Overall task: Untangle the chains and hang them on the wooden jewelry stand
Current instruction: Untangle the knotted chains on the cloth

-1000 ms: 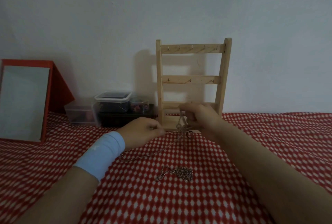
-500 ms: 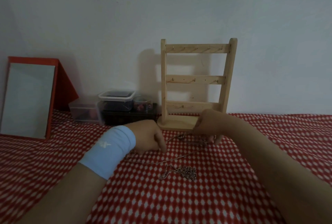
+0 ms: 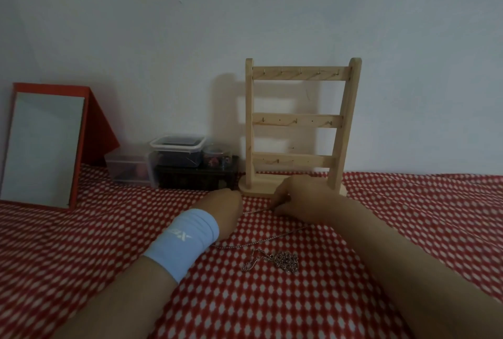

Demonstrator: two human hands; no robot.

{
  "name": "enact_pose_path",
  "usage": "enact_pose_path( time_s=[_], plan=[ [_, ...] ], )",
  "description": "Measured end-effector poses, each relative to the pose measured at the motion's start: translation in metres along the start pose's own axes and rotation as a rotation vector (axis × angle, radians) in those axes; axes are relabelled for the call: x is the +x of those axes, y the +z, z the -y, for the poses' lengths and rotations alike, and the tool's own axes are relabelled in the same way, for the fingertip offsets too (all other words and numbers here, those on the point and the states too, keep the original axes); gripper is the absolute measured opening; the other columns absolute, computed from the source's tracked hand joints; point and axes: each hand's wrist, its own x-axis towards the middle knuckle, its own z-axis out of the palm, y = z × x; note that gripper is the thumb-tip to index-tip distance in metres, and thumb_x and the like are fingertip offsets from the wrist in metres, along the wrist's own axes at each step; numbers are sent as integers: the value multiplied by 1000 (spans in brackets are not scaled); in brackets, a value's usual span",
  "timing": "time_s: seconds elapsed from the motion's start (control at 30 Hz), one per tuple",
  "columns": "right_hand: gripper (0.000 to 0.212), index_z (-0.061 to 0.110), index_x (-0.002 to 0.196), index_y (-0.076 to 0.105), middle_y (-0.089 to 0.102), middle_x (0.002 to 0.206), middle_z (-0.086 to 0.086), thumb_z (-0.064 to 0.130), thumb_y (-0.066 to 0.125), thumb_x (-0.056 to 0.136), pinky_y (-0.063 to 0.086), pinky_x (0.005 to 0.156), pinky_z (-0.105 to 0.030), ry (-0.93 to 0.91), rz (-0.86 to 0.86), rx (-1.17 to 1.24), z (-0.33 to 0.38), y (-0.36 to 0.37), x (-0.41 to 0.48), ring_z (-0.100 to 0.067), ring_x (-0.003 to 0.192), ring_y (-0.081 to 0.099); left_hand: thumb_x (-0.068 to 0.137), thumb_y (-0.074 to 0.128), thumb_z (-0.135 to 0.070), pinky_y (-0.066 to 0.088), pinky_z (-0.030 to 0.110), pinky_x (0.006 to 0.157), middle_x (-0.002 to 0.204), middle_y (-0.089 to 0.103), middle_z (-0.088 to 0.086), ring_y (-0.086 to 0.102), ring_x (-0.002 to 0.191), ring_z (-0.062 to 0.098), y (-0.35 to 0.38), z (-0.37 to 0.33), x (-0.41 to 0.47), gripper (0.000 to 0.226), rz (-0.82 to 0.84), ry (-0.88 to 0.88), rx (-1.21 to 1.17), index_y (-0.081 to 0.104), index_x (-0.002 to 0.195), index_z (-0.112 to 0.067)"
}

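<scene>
A wooden jewelry stand [image 3: 299, 121] with three hooked rails stands upright against the wall; no chain hangs on it. Just in front of its base, my left hand [image 3: 224, 206] and my right hand [image 3: 300, 197] each pinch an end of a thin silver chain [image 3: 258, 210] stretched low between them over the cloth. The chain's slack trails back across the cloth [image 3: 261, 240] toward my left wrist, which wears a light blue band. A second chain [image 3: 283, 263] lies bunched in a small tangle nearer to me, untouched.
The table is covered by a red cloth with white dots [image 3: 81, 257]. A red-framed mirror [image 3: 43, 145] leans at the far left. Clear plastic boxes [image 3: 177, 148] and a dark box [image 3: 196, 178] sit against the wall left of the stand.
Both hands have come down from in front of the stand's lowest rail to the cloth, and the chain they hold is now drawn out low between them.
</scene>
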Motion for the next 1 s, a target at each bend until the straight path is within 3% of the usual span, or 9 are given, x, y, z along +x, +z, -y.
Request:
enact_pose_path(
  time_s=[0.13, 0.3, 0.4, 0.57, 0.6, 0.67, 0.77, 0.9, 1.0],
  plan=[
    [11, 33, 104, 75, 71, 109, 15, 30, 66, 97, 56, 92, -27, 15, -45, 125, -6, 0, 3, -2, 96, 63, 101, 41, -9, 50, 30, 88, 114, 61, 10, 61, 102, 24, -11, 18, 3, 22, 40, -78, 79, 54, 118, -6],
    [19, 17, 101, 68, 76, 101, 0, 26, 52, 106, 60, 83, -34, 100, -201, 844, -5, -9, -1, -16, 92, 73, 99, 49, -16, 51, 30, 94, 117, 65, 8, 63, 104, 21, -18, 45, 6, 25, 225, -197, 210, 64, 116, -8],
    [25, 9, 103, 64, 78, 99, -9, 23, 45, 109, 61, 78, -37, 129, -237, 1116, 3, -15, -6, -24, 89, 75, 99, 49, -19, 50, 28, 96, 124, 64, 7, 62, 110, 21, -30, 51, 0, 29, 286, -240, 300, 63, 122, -7],
    [25, 9, 102, 61, 76, 91, -11, 23, 42, 110, 60, 79, -41, 96, -207, 1289, 14, -17, -5, -28, 84, 73, 96, 48, -16, 52, 31, 93, 120, 64, 6, 62, 105, 22, -36, 36, -9, 28, 168, -247, 315, 63, 118, -10],
    [24, 9, 102, 60, 74, 89, -10, 23, 42, 110, 59, 79, -41, 86, -211, 1304, 14, -19, -5, -27, 83, 71, 95, 48, -15, 51, 34, 96, 121, 63, 5, 61, 107, 22, -34, 31, -7, 28, 77, -190, 244, 62, 119, -13],
    [21, 10, 100, 59, 71, 85, -8, 22, 43, 109, 58, 80, -41, 53, -197, 1353, 15, -22, -5, -26, 82, 67, 97, 50, -17, 46, 35, 104, 129, 58, 0, 57, 116, 19, -27, 16, -6, 33, -80, -44, -149, 57, 128, -20],
    [21, 11, 96, 56, 65, 83, -9, 20, 42, 109, 55, 84, -45, -20, -101, 1474, 15, -25, -8, -27, 82, 63, 96, 57, -22, 42, 31, 107, 130, 60, -7, 56, 119, 11, -15, -14, -8, 37, -109, 120, -657, 55, 133, -25],
    [23, 11, 93, 51, 60, 79, -8, 19, 37, 109, 56, 78, -43, -25, -93, 1572, 18, -29, -8, -25, 76, 62, 93, 63, -21, 48, 34, 102, 109, 72, -8, 64, 106, 8, -8, -24, -9, 15, -233, 156, -888, 70, 99, -33],
    [26, 6, 98, 53, 62, 81, -11, 19, 34, 110, 58, 77, -43, 100, -227, 1610, 18, -27, -5, -28, 78, 66, 96, 59, -21, 52, 29, 97, 96, 75, -11, 68, 93, 4, -15, -19, -10, 19, -279, 125, -971, 73, 96, -33]
  ],
)
